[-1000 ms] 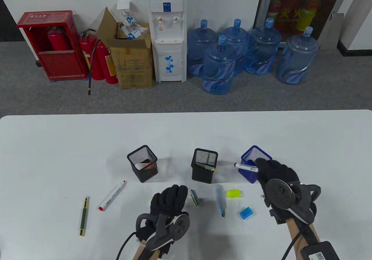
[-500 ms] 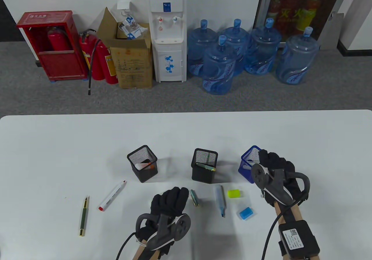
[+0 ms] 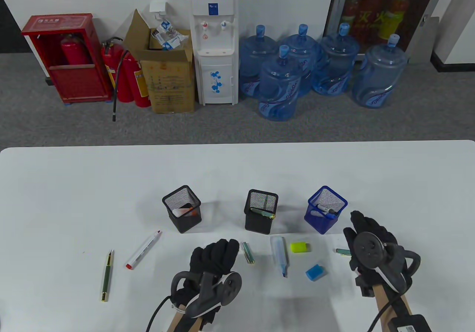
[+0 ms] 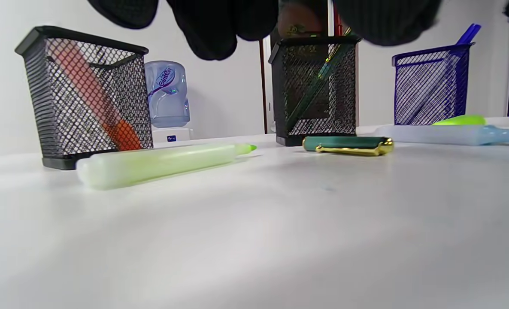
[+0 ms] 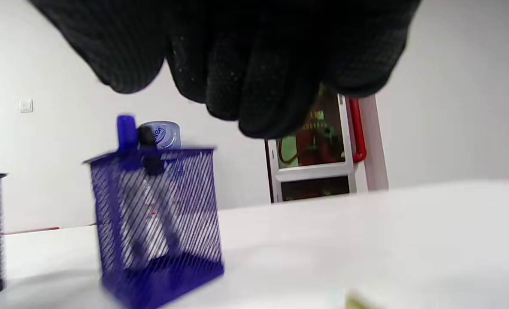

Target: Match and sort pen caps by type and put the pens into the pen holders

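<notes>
So the marker (image 3: 326, 210) leans inside the blue mesh holder (image 3: 326, 209), blue cap up past the rim. Just near of that holder my right hand (image 3: 367, 243) hovers with nothing in it — fingers loosely bent; a small green cap (image 3: 343, 251) lies beside it on the table (image 3: 74, 183). Between my hands lie a blue highlighter (image 3: 281, 254), a yellow cap (image 3: 300, 247), a blue cap (image 3: 315, 272) and a green-and-gold pen cap (image 3: 248, 252). My left hand (image 3: 214, 256) rests relaxed, fingers over a pale green highlighter (image 4: 160, 163) — whether touching, I cannot tell. Two black holders (image 3: 182, 213) (image 3: 261, 216) each hold a pen; a red-tipped pen (image 3: 143, 249) and green pen (image 3: 107, 275) lie far left
</notes>
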`<state>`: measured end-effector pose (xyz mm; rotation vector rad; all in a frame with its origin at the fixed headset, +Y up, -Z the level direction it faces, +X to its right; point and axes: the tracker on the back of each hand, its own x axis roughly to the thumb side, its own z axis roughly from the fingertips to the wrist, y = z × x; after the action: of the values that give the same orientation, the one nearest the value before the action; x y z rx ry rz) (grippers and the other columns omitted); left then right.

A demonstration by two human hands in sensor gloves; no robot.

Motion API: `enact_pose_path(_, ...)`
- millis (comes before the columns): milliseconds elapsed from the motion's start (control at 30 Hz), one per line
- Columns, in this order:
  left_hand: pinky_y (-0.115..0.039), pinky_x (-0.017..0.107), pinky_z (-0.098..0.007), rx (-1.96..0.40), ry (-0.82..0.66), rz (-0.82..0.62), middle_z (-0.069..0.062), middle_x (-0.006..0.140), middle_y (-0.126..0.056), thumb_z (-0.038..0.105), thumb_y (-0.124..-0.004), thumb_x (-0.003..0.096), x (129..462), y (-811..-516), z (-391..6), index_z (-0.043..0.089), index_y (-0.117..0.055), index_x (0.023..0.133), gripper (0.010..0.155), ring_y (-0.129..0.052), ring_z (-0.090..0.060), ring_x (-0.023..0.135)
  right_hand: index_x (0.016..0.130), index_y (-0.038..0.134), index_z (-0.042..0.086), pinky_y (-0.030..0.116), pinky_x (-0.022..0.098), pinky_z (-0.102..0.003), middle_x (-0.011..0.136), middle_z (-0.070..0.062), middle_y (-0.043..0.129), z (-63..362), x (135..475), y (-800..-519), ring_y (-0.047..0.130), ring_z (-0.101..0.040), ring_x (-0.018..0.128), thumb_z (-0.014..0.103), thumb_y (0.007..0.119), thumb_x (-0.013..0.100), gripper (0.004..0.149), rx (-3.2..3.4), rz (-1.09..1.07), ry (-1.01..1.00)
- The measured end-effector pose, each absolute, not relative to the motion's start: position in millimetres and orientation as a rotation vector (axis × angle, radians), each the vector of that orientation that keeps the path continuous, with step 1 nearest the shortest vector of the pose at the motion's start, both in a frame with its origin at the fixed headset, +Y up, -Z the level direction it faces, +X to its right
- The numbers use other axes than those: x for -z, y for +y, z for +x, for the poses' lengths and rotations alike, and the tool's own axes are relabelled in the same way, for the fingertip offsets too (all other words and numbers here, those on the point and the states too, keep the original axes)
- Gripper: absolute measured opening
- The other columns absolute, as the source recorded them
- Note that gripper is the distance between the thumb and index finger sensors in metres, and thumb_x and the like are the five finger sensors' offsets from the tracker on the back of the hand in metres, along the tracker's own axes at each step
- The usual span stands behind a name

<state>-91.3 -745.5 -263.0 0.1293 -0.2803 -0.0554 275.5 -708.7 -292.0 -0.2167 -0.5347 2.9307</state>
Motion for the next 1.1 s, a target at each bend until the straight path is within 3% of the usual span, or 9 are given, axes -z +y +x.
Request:
enact_pose_path(133,-0.051,0.079,-0.063,0.036,-0.266,0.118,-0.004,0.117,-0.046,0.049,-0.069,0.0400,264.8,-745.4,-95.4,0.032,-0.026,0.110,0.084,-0.067,-0.030,0.105,0.088,0.083,0.027,0.089,0.052,-0.044,0.077,0.005,0.097,284.0,282.6,-722.8,0.104,-0.016,0.054,0.049,0.078,0.040,0.053,-3.055,-0.214,-0.501)
enact_pose_path(200,-0.050,0.080,-0.064,0.025,-0.259,0.109,-0.004,0.118,-0.046,0.049,-0.069,0.0401,265.1,-743.7,-96.6,0.032,-0.027,0.110,0.083,-0.067,-0.031,0.105,0.081,0.088,0.026,0.091,0.046,-0.040,0.067,0.007,0.101,292.7,280.3,-719.7,0.105,-0.012,0.045,0.048,0.081,0.039,0.048,-3.042,-0.277,-0.552)
enact_pose_path(433,-0.051,0.079,-0.064,0.037,-0.255,0.112,-0.003,0.117,-0.050,0.049,-0.069,0.0400,264.9,-742.8,-97.1,0.033,-0.031,0.110,0.081,-0.071,-0.030,0.103,0.090,0.083,0.025,0.088,0.051,-0.042,0.079,0.004,0.099,314.2,284.6,-737.8,0.101,-0.018,0.060,0.053,0.085,0.034,0.063,-3.312,-0.600,-0.164)
enact_pose_path(733,-0.052,0.079,-0.064,0.051,-0.268,0.107,-0.002,0.116,-0.053,0.048,-0.071,0.0395,263.6,-743.6,-94.4,0.033,-0.033,0.110,0.081,-0.073,-0.029,0.102,0.087,0.086,0.022,0.090,0.048,-0.040,0.071,0.006,0.102,320.4,292.1,-753.7,0.103,-0.014,0.053,0.047,0.091,0.030,0.062,-3.266,-0.667,0.144)
enact_pose_path(967,-0.052,0.079,-0.064,0.045,-0.272,0.102,-0.002,0.116,-0.054,0.048,-0.071,0.0394,262.7,-741.9,-94.8,0.033,-0.034,0.110,0.081,-0.074,-0.029,0.101,0.089,0.085,0.017,0.089,0.047,-0.041,0.073,0.003,0.103,316.9,294.9,-758.6,0.103,-0.016,0.054,0.039,0.090,0.033,0.060,-3.284,-0.668,0.098)
enact_pose_path(1100,-0.053,0.079,-0.064,0.036,-0.272,0.109,-0.002,0.116,-0.054,0.048,-0.071,0.0394,262.7,-742.0,-94.7,0.033,-0.034,0.110,0.081,-0.075,-0.029,0.101,0.094,0.079,0.016,0.085,0.053,-0.046,0.079,-0.001,0.100,325.1,290.3,-745.5,0.100,-0.021,0.059,0.032,0.082,0.038,0.058,-3.228,-0.720,-0.089)
